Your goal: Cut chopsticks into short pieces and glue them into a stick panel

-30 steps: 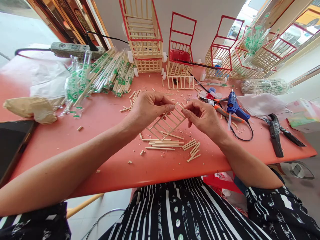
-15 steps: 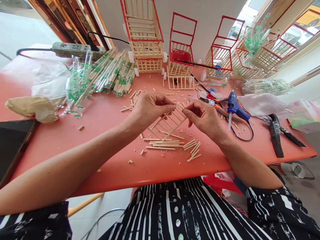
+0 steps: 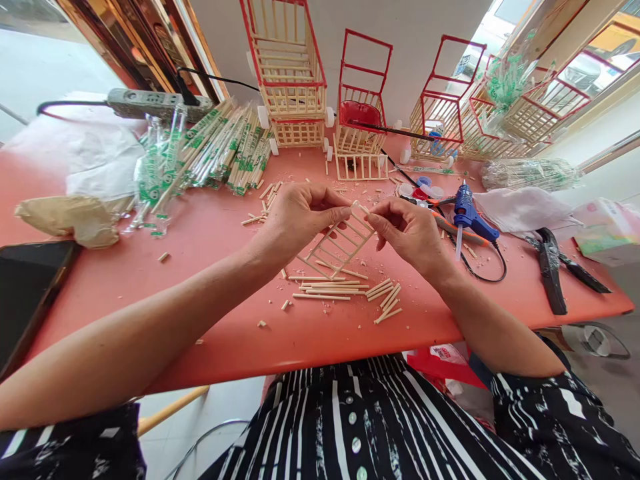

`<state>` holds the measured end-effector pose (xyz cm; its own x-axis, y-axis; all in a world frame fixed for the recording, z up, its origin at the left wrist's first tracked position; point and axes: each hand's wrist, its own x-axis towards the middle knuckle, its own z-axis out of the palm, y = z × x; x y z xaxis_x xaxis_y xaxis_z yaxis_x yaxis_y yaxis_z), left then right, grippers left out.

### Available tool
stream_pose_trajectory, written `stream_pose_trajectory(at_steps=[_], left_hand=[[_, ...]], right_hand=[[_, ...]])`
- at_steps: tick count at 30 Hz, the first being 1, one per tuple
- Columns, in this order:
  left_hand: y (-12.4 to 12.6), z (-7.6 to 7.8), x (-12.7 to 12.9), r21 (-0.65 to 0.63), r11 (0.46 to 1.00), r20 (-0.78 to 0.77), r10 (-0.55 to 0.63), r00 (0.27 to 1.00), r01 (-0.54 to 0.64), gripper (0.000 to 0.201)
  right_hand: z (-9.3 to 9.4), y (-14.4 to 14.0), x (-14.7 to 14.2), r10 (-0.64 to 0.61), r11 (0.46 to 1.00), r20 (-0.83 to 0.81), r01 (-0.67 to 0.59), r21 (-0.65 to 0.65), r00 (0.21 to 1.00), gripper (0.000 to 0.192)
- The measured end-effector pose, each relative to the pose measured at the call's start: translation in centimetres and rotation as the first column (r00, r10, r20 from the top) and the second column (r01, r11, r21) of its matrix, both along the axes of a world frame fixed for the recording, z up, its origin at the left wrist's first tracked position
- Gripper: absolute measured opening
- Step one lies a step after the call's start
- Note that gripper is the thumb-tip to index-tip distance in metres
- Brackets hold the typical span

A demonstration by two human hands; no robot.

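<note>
A small ladder-like grid of thin wooden sticks (image 3: 334, 247) is held tilted just above the red table (image 3: 200, 240). My left hand (image 3: 300, 217) pinches its upper left end between thumb and fingers. At the top right edge my right hand (image 3: 407, 233) pinches the same grid, fingertips nearly meeting the left ones. Below the hands lie several cut wooden sticks (image 3: 345, 290) in loose rows, with chips scattered around.
A blue glue gun (image 3: 467, 213) and black pliers (image 3: 550, 267) lie to the right. Wrapped chopsticks (image 3: 220, 150) are piled at the back left, near a power strip (image 3: 150, 103). Stick cages with red frames (image 3: 287, 73) stand along the back. A dark tablet (image 3: 25, 287) sits far left.
Both hands stay pinched on the stick grid; only slight finger shifts and a small camera move show.
</note>
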<state>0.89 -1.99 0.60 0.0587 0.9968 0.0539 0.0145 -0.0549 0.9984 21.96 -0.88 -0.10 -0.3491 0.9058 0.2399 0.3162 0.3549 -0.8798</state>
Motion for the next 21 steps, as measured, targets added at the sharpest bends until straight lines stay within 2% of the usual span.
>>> stream_pose_trajectory(at_steps=[4, 7, 10, 15, 21], left_hand=[[0.05, -0.25, -0.06, 0.082, 0.996, -0.021, 0.029, 0.999, -0.027, 0.007], [-0.14, 0.04, 0.05, 0.186, 0.98, -0.087, 0.084, 0.993, -0.067, 0.002], [-0.36, 0.44, 0.26, 0.226, 0.97, -0.116, 0.119, 0.986, -0.091, 0.005], [-0.44, 0.48, 0.38, 0.182, 0.976, -0.024, 0.127, 0.992, -0.12, 0.006], [-0.36, 0.37, 0.5, 0.03, 0.989, 0.153, 0.136, 0.979, -0.142, 0.004]], right_hand=[[-0.1, 0.41, -0.01, -0.022, 1.0, -0.061, 0.023, 0.008, 0.998, 0.042], [-0.08, 0.53, -0.15, -0.036, 0.999, -0.108, 0.038, 0.014, 0.994, 0.044], [-0.1, 0.64, -0.26, -0.05, 0.998, -0.165, 0.056, 0.033, 0.985, 0.043], [0.06, 0.86, -0.12, -0.02, 1.0, -0.228, 0.022, 0.006, 0.973, 0.042], [-0.03, 1.1, 0.05, -0.017, 1.0, -0.28, 0.016, -0.007, 0.96, 0.039]])
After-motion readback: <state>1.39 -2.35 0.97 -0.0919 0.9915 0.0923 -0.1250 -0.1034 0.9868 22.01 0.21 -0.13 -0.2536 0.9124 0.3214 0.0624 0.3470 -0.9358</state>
